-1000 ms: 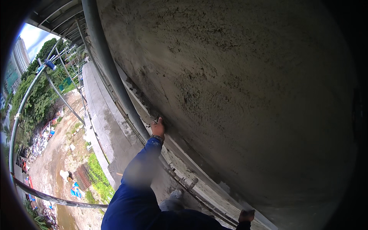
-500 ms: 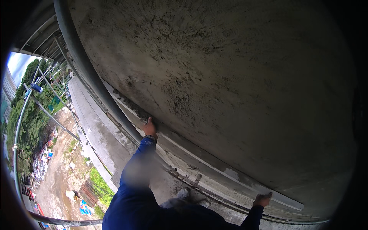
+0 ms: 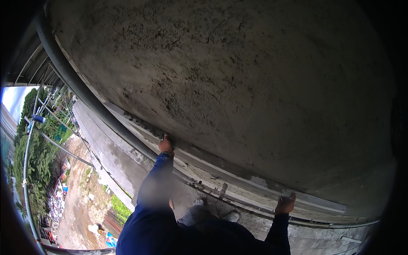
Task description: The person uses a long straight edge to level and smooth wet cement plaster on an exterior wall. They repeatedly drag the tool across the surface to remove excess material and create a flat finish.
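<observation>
A long, pale straightedge [image 3: 242, 175] lies along the bottom of a grey plastered wall [image 3: 221, 80], with wet mortar smeared over parts of it. My left hand [image 3: 166, 145] is closed on the bar toward its far-left part, thumb uppermost. Near the opposite end my right hand [image 3: 284, 205] grips the same bar, its thumb on top and its other fingers partly out of sight. Dark mortar is heaped along the bar to the left of my left hand. Rough, pitted patches mark the wall above.
A thick grey pipe [image 3: 97, 108] curves along the left, close to my left forearm. Below it run scaffold planks [image 3: 102, 140]. Thinner scaffold tubes [image 3: 26, 170] stand at the outer edge, with a drop to muddy ground [image 3: 78, 195] beyond. A pipe coupler [image 3: 223, 190] sticks up near my feet.
The whole view has turned counterclockwise. My right hand and the bar's right end appear higher in it, while my left hand stays nearly in place. Both hands keep their grip.
</observation>
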Available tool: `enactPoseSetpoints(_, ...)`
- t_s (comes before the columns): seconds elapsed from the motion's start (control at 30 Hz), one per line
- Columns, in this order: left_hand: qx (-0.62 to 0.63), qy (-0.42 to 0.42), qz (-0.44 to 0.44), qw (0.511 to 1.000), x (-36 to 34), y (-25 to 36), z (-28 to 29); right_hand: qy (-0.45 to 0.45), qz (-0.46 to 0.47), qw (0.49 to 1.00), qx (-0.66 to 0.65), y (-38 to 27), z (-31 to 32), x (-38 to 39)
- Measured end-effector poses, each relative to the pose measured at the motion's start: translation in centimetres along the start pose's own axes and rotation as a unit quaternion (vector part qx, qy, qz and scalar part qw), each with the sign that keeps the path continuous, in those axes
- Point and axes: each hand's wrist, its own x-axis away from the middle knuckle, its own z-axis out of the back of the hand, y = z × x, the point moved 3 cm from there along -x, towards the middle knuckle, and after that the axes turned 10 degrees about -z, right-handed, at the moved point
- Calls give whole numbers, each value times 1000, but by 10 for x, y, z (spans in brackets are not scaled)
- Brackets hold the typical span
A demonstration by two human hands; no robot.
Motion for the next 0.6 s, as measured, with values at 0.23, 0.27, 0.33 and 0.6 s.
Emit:
enactPoseSetpoints(0.23, 85, 1, 10, 996, 4, -4, -8, 188, 332, 598, 704, 6, 20, -47)
enactPoseSetpoints(0.27, 110, -10, -8, 994, 2, -5, -9, 195, 340, 586, 709, 10, 18, -45)
enactPoseSetpoints(0.33, 82, 48, -44, 994, 5, 11, -14, 197, 372, 576, 701, 21, 7, -39)
enactPoseSetpoints(0.6, -76, 18, -174, 982, -105, -27, 30, 157, 428, 565, 687, 61, -36, -21)
